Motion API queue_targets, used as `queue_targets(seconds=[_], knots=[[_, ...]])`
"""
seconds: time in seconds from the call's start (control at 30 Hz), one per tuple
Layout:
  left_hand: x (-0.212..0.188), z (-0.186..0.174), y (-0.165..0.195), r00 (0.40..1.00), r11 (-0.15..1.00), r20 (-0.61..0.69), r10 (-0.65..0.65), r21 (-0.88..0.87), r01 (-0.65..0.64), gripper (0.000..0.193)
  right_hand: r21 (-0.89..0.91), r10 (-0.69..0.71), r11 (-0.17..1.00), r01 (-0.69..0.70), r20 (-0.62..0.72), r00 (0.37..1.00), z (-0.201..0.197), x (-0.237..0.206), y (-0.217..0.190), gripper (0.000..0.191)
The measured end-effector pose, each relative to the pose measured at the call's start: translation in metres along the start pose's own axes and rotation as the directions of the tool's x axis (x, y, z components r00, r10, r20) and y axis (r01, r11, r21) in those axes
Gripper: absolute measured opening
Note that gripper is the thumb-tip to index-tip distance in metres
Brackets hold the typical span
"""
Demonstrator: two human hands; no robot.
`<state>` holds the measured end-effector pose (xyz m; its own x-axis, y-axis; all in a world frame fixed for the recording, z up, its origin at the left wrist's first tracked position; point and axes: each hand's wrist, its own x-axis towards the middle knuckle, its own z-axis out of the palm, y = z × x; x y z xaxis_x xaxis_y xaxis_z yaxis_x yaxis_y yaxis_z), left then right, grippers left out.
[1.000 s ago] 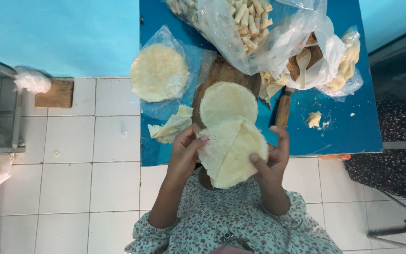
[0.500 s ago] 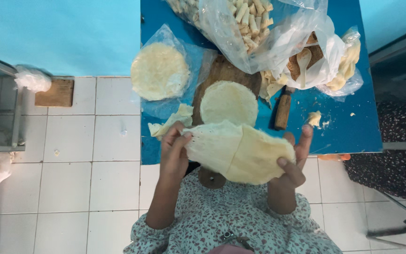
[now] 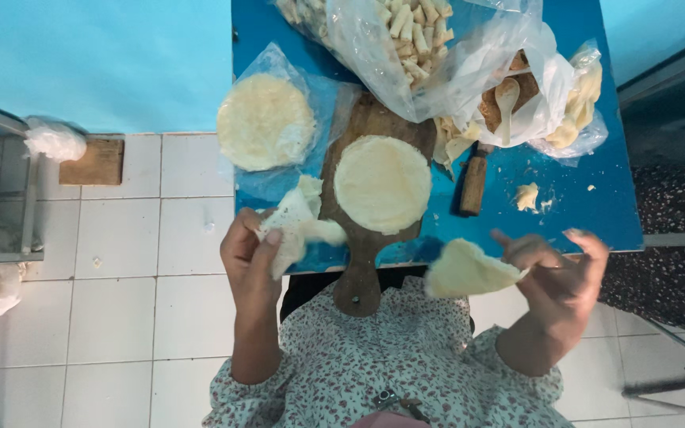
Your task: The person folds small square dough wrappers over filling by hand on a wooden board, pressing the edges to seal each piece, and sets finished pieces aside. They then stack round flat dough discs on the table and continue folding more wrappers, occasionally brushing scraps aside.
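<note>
Two hands, each holding a piece of thin dough, at the near edge of a blue table (image 3: 580, 198).

On the table, a clear bag of rolls (image 3: 406, 40) lies far; a wrapped stack of rounds (image 3: 265, 120) sits left of a wooden board (image 3: 358, 269) carrying one round (image 3: 382, 182). The left hand (image 3: 249, 257) is closed on a crumpled piece (image 3: 295, 226) beside the board; the right hand (image 3: 560, 269), fingers half spread, pinches a triangular piece (image 3: 465, 271) just off the near edge.
</note>
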<state>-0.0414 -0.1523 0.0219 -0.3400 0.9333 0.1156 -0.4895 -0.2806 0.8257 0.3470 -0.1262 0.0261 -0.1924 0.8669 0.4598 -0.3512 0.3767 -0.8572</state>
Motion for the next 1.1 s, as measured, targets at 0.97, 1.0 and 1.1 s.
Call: queue_targets(seconds=[0.97,1.0,1.1], knots=[[0.053,0.081,0.014,0.707,0.652,0.650,-0.278,0.669,-0.358,0.016,-0.604,0.171,0.797,0.021,0.258,0.951,0.045,0.110,-0.014,0.080],[0.063,0.082,0.014,0.730,0.599,0.658,-0.188,0.665,-0.446,0.011,-0.629,0.116,0.775,0.066,0.243,0.963,0.044,0.120,-0.012,0.078],[0.090,0.085,0.011,0.710,0.262,0.686,0.157,0.664,-0.700,0.011,-0.756,-0.009,0.649,0.088,0.108,0.994,0.042,0.145,-0.001,0.066]])
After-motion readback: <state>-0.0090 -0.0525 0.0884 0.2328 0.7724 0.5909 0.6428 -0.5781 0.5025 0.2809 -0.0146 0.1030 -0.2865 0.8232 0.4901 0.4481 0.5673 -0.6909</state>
